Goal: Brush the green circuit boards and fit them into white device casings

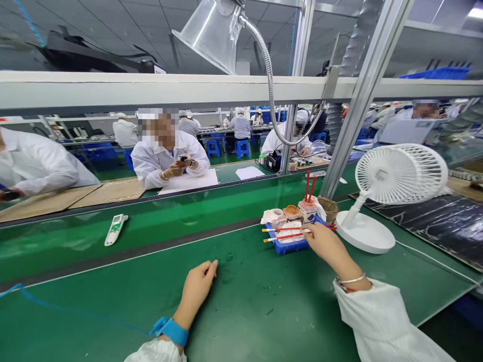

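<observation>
My left hand point(198, 286) rests on the green bench mat point(245, 301), fingers curled loosely inward, holding nothing visible. My right hand point(324, 244) reaches to a small blue tray point(289, 246) and its fingertips touch the red-and-white brushes point(287, 232) lying across the tray. Small pots point(292, 212) and a jar with two upright red sticks point(308, 193) stand at the tray's back. A blue wrist strap point(171, 330) with a blue cord circles my left wrist.
A white desk fan point(392, 186) stands right of the tray, with a black mat point(433, 221) behind it. A white handheld device point(115, 229) lies on the green conveyor. A flexible hose with a clear hood point(211, 32) hangs overhead. People in white coats sit opposite.
</observation>
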`<state>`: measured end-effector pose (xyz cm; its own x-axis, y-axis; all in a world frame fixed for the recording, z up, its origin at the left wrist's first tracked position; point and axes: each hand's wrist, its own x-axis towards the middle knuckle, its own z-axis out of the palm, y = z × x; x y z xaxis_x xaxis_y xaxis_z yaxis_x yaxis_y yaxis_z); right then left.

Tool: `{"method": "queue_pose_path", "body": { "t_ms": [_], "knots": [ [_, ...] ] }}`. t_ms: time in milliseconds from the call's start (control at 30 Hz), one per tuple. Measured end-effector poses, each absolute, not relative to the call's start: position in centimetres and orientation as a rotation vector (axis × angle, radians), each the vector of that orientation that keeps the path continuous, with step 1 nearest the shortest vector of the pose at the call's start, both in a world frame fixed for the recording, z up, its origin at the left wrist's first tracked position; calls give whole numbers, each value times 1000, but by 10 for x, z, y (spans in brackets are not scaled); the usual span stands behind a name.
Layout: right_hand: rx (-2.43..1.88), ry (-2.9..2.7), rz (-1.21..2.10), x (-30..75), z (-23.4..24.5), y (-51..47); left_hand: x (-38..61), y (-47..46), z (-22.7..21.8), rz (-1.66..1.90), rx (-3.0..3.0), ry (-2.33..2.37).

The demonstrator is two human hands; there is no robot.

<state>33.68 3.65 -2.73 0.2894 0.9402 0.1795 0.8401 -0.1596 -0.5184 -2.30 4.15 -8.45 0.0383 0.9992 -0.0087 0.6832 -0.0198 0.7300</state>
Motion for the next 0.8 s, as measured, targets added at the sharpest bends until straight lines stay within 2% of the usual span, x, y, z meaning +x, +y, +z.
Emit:
{"method": "queue_pose_path", "body": {
  "t_ms": [233, 400, 800],
  "knots": [
    [-2041, -1931, 47, 340, -23, 45, -23, 41, -83, 720, 1749, 1698],
    [-1921, -1934, -139, 337, -24, 38, -23, 41, -83, 710, 1746, 1695],
    [-1078, -1881, -324, 314, -24, 36, -24, 41, -86, 764, 1750, 1654]
  ]
}}
